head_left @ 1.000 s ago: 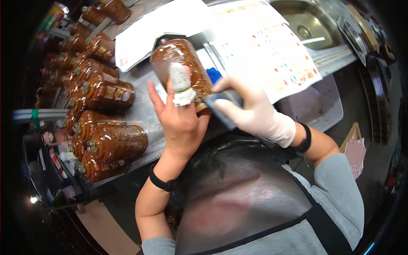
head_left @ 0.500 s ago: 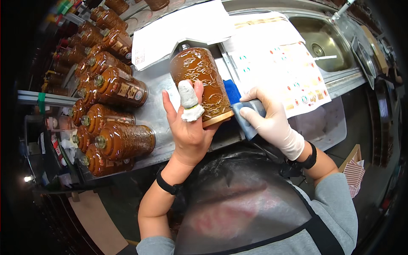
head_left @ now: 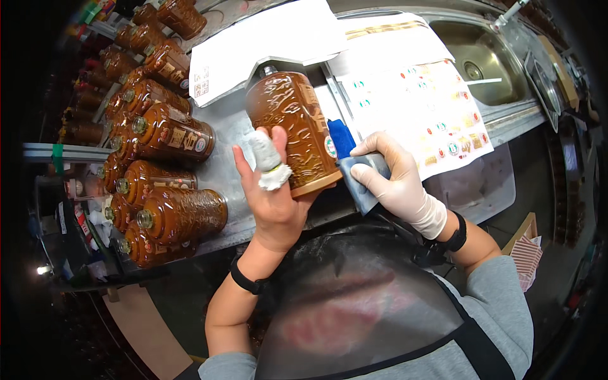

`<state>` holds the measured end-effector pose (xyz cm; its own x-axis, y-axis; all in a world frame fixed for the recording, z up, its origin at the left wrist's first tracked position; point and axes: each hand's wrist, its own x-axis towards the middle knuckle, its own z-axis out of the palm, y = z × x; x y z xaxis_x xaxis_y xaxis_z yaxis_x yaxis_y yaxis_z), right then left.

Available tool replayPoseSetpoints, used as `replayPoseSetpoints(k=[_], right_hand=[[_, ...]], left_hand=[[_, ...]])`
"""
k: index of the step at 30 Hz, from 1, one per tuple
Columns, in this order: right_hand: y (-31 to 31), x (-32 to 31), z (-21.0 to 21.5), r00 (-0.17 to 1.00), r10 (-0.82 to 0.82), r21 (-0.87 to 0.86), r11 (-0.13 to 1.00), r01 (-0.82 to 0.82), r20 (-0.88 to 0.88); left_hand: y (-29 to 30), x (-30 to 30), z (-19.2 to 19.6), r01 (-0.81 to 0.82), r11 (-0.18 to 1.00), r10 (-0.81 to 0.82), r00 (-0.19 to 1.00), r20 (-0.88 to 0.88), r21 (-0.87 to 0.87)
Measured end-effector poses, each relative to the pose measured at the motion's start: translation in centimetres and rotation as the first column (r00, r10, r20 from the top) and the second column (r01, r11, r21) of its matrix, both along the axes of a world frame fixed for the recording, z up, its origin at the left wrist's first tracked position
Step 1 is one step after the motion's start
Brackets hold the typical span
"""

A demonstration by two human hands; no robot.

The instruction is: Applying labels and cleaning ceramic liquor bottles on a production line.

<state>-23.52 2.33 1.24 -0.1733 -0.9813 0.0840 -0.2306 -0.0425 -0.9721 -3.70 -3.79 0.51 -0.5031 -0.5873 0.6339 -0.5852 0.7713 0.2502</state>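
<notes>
Bearing a sticker (head_left: 330, 147) already (more are remaining on a sheet (head_left: 383, 98)), a bottle (head_left: 308, 139) is being held by the left hand (head_left: 273, 209), a pad (head_left: 361, 195) by the right hand (head_left: 403, 188).

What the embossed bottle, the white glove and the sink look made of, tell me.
The brown embossed bottle: probably glossy glass, judging by bright highlights on its relief, though coated ceramic is possible. The white glove: likely thin latex-like rubber, matte, wrinkled at the cuff. The sink: seemingly stainless steel, from its metallic sheen.
</notes>
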Motion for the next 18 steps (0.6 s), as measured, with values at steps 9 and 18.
replayPoseSetpoints(k=[9,18], right_hand=[[0.5,-0.6,-2.2,1.000,-0.020,0.070,0.997,0.021,-0.016],[0.6,0.3,0.4,0.998,0.057,-0.067,0.996,-0.056,0.020]], left_hand=[[1.0,1.6,-1.9,0.002,0.923,0.077,0.979,-0.191,0.384],[1.2,0.4,1.0,-0.039,0.975,0.038,0.999,0.013,0.221]])
